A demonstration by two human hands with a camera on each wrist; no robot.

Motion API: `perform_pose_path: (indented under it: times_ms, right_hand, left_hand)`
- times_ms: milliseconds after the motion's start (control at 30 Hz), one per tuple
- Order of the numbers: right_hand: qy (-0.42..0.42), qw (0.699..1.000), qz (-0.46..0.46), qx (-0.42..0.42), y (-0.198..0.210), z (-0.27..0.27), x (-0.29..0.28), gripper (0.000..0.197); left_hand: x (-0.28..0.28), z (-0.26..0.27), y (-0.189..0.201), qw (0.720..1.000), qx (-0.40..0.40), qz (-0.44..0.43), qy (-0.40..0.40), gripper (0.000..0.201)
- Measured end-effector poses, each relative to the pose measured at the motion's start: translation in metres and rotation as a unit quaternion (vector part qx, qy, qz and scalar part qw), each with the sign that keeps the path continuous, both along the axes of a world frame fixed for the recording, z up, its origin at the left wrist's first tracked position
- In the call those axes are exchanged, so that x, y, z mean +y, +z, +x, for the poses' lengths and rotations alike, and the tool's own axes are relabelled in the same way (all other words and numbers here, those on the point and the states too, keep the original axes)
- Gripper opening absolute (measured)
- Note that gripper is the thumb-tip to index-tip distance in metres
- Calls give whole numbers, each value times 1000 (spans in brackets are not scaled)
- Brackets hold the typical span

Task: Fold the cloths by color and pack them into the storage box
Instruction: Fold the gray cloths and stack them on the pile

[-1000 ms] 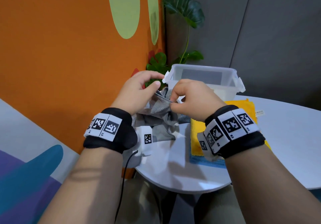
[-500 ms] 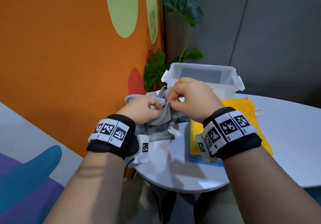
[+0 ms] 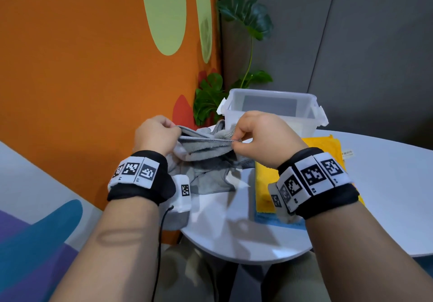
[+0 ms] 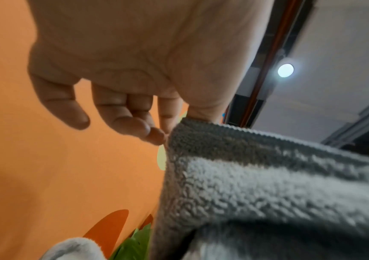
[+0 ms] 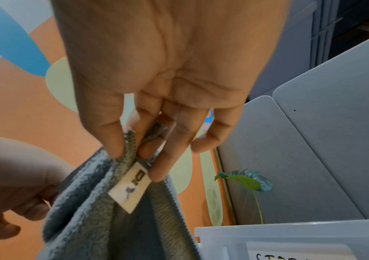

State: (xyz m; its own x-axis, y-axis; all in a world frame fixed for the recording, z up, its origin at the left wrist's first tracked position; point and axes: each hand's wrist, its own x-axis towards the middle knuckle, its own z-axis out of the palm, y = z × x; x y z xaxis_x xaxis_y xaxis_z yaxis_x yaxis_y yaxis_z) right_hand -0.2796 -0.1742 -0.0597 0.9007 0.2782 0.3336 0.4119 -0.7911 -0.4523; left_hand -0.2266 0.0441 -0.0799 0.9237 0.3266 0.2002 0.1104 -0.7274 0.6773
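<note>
A grey cloth [image 3: 206, 158] is held up over the round white table [image 3: 386, 208], its top hem stretched between both hands. My left hand [image 3: 174, 129] pinches one end of the hem; in the left wrist view the cloth [image 4: 268, 184] is nipped between thumb and forefinger. My right hand [image 3: 235, 141] pinches the other end, and the right wrist view shows thumb and fingers closed on the cloth [image 5: 121, 202] beside its white label [image 5: 130, 188]. A clear storage box [image 3: 271, 111] stands open behind the hands. A yellow cloth [image 3: 321, 147] lies flat over a blue cloth [image 3: 269, 219].
An orange wall [image 3: 93, 90] runs close along the left of the table. A green plant [image 3: 243, 43] stands in the corner behind the box. Grey panels [image 3: 351, 43] close off the back. Bare table top stretches to the right of the yellow cloth.
My left hand has slid left along the hem, away from the right hand, and the grey cloth's edge is now pulled taut between them. The right hand has stayed near the box.
</note>
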Motion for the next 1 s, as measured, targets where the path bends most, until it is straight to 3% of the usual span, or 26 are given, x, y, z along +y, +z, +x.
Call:
perform_pose_path:
  times_ms: [200,333,467,567,667,767,1000]
  right_hand:
    - [-112,993,22,-43,11,15,-3,11]
    - [-147,982,57,-102,36,29,-2,12]
    - [-185,966,83,-160,66,38,-2,13]
    - [-199,954,113,-195,84,43,-2,13]
    - [-203,939,141,-237,99,45,-1,12]
    - [-201,930,153,-267,108,45,-1,12]
    - [-175,920,217,-276,114,36,2,11]
  left_hand:
    - [8,10,46,993,-115,-39,3,13]
    - [3,19,87,985,-161,-59,-12,16]
    - [-6,25,123,969,-193,-144,-50,27]
    - [-11,25,144,960,-223,-150,-72,22]
    - [-8,24,158,948,-272,-152,-66,31]
    - [-5,24,165,939,-296,-167,-59,27]
    - [-1,26,162,923,-346,-153,-69,45]
